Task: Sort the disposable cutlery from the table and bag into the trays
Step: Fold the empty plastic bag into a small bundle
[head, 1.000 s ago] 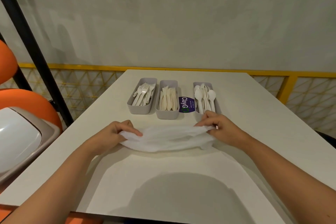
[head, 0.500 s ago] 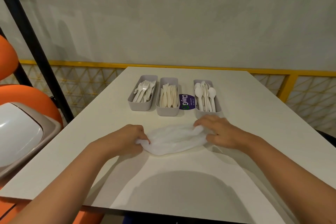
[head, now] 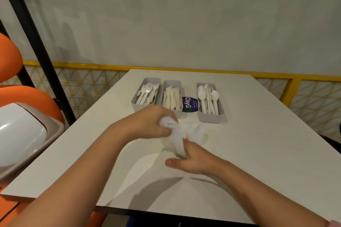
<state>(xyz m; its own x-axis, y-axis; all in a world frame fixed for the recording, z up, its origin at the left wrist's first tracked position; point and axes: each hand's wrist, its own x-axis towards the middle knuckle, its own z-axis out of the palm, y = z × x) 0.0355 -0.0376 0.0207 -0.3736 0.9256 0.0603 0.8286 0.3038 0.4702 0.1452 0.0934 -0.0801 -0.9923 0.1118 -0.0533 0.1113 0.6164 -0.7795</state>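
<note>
The surface (head: 258, 153) is plain off-white; the trays (head: 210, 119) are light grey; forks (head: 147, 94) and spoons (head: 208, 97) are white, knives (head: 172, 98) creamier; the bag (head: 177, 138) is translucent white; the sticker (head: 189, 104) is dark purple with white lettering and a green letter; the railing (head: 73, 64) is yellow above a lattice (head: 83, 88) of yellow triangles; the wall (head: 184, 14) is mottled grey; the seat (head: 27, 96) orange; the bin lid (head: 16, 131) white; the pole (head: 36, 42) black.

A grey wall (head: 184, 14) rises above a yellow lattice railing (head: 83, 86), with orange seats (head: 33, 97) at left.
</note>
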